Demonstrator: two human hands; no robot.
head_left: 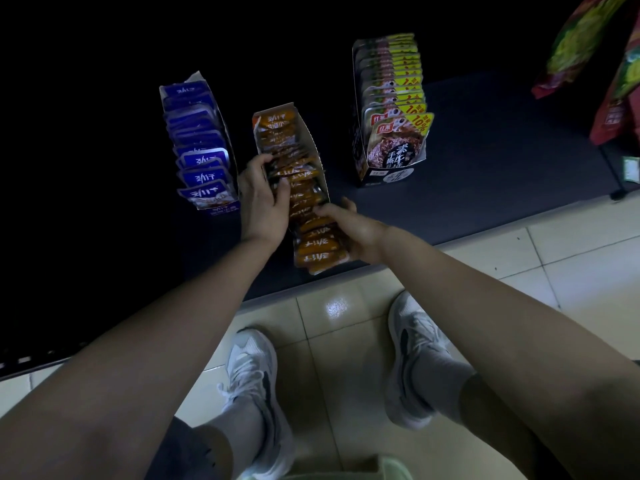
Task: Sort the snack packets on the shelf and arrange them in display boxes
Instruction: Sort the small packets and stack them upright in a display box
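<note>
Spanning mid-frame, dark shelf (485, 171), orange display box (310, 140) between purple box (224, 206) and grey box (388, 176), orange packets (315, 244) in a row running past its near end, left hand (263, 199) fingers curled round mid-row packets, right hand (353, 233) fingers gripping the near end.

The shelf (485, 161) lies bare between the grey box (391, 176) and the hanging bags (581, 39), while only narrow gaps separate the purple box (225, 207), the orange box (308, 133) and the grey one.

Shop: dark retail shelf (485, 161) with snack-packet display boxes (391, 109), hanging snack bags (585, 43), tiled floor (554, 265).
</note>
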